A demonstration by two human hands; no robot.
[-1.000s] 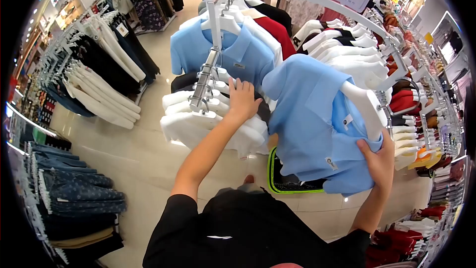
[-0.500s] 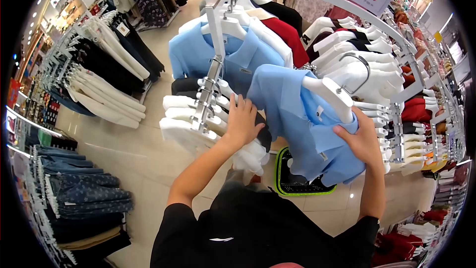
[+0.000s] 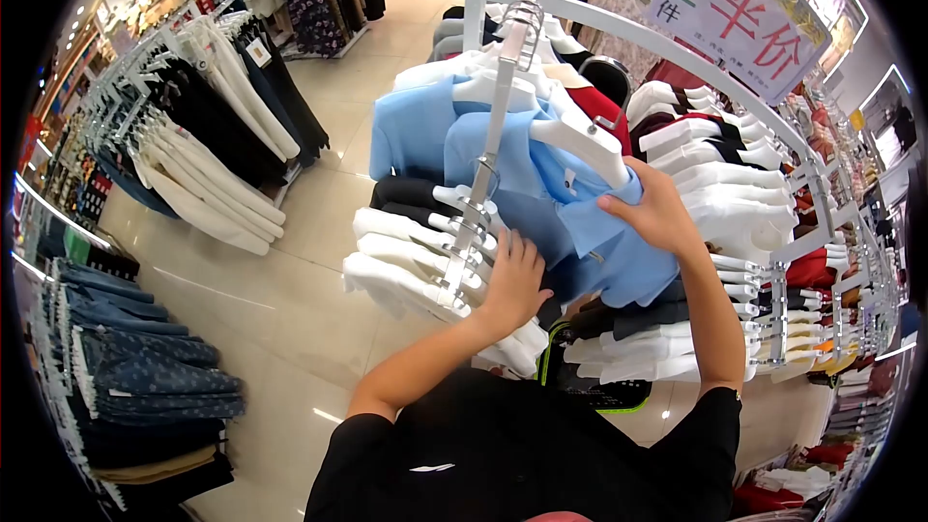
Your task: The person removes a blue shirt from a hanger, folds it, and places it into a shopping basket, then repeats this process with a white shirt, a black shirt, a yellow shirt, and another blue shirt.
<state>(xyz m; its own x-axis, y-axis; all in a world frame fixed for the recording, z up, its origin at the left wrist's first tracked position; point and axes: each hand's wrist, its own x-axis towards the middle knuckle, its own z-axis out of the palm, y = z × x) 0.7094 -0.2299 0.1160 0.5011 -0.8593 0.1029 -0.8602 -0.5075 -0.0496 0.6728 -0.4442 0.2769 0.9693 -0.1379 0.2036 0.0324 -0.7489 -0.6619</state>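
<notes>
My right hand [image 3: 657,211] grips a light blue collared shirt [image 3: 619,256] at its shoulder, by the end of its white hanger [image 3: 580,147]. The shirt is held close to the rack's metal rail [image 3: 498,116], and the hanger's hook looks free of it. Behind it hangs another light blue shirt [image 3: 411,130]. My left hand [image 3: 514,280] lies with fingers stretched out against the white and dark garments [image 3: 391,275] hung at the near end of the rail. What its fingertips touch is partly hidden.
A black basket with a green rim [image 3: 546,353] sits on the floor below. A sale sign [image 3: 739,14] tops the white rack frame. More hung clothes [image 3: 715,174] fill the right side. Racks of trousers [image 3: 208,135] and denim [image 3: 145,367] stand to the left.
The blue shirt on its hanger has moved forward and left, in towards the rail, with my right hand. My left hand stays by the near garments. The view has shifted.
</notes>
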